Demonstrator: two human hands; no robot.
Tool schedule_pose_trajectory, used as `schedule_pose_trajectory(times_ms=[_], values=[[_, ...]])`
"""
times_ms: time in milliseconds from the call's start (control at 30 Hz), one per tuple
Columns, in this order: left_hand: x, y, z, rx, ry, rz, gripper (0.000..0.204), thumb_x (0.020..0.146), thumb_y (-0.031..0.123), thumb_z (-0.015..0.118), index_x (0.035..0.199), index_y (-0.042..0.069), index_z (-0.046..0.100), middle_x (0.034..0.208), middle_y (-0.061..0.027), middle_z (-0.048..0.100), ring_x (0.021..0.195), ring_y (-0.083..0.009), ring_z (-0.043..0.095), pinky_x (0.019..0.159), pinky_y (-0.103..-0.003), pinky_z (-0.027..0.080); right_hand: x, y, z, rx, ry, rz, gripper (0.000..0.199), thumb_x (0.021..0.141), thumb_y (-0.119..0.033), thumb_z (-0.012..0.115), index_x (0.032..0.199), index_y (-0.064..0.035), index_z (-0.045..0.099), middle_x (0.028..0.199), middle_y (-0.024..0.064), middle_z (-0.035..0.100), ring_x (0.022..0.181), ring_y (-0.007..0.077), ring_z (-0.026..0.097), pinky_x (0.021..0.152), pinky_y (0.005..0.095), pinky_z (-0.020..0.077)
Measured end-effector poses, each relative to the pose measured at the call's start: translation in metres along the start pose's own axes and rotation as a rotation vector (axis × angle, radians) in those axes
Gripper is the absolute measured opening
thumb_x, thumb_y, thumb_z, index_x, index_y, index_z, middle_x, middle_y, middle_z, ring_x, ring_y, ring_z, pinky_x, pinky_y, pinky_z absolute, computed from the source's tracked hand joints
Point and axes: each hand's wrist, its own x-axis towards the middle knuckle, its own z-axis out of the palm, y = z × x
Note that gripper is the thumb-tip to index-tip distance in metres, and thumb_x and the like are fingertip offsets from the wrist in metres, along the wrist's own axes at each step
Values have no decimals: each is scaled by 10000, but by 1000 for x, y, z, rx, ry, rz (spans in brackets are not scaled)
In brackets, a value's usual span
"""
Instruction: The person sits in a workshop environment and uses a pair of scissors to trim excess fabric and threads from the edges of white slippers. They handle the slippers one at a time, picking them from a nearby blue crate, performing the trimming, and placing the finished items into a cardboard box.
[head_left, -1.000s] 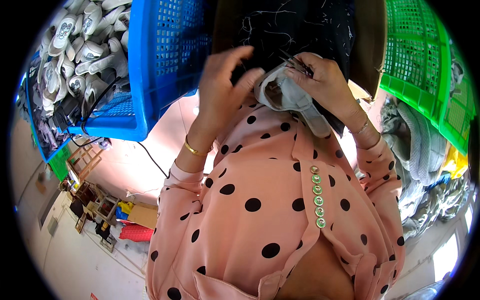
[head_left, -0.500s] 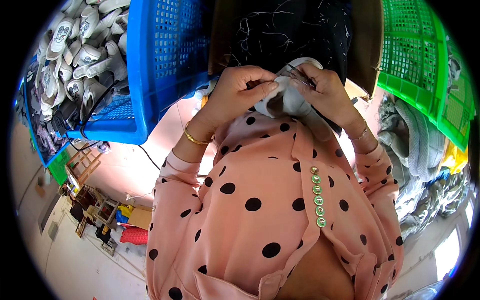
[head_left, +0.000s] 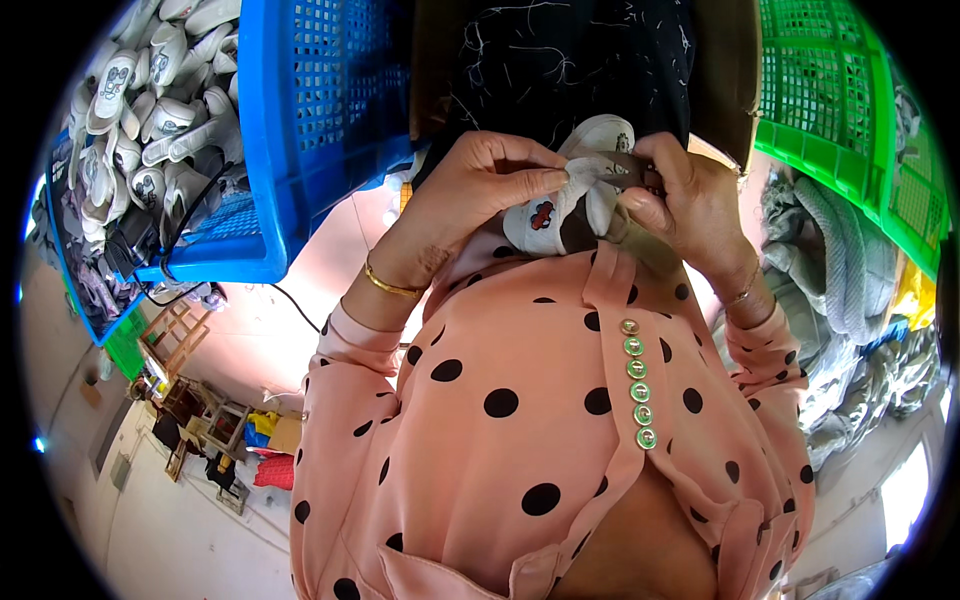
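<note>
Between my two hands, close to my body, is a white fabric shoe upper (head_left: 522, 222) with a small red and dark motif. My left hand (head_left: 495, 185) is closed, pinching the upper's top edge between thumb and fingers. My right hand (head_left: 690, 200) is closed beside it, around what look like small thread snips (head_left: 622, 172); the fingers hide most of them. A second white upper piece (head_left: 603, 130) shows just beyond the fingertips, over my dark lap. I cannot tell whether it is joined to the first.
On the left stands a blue plastic basket (head_left: 268, 190), with a heap of white shoe uppers (head_left: 165, 115) beyond it. A green basket (head_left: 810, 130) is on the right, above grey fabric pieces (head_left: 835, 260). Dark cloth with loose threads (head_left: 560, 70) covers my lap, between brown cardboard sides (head_left: 727, 75).
The upper has been turned, so its red motif now shows. My right hand has shifted slightly right and turned; the left still pinches the upper's edge.
</note>
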Motion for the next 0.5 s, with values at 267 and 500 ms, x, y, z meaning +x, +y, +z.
schedule_pose_trajectory(times_ms=[267,500], values=[[1,-1,0,-61,19,-12,207,866,105,737,1030,-21,718,900,-90,722,814,-115,676,760,-230,543,9,0,-3,-248,18,-196,393,840,-444,674,764,-99,501,602,32,503,545,215,576,480,337,444],[2,-4,0,-104,40,-17,208,858,108,739,1020,-21,716,903,-93,726,815,-127,687,781,-245,546,14,2,-3,-256,-10,-208,378,850,-431,659,751,-100,507,593,31,512,545,214,573,486,336,444]])
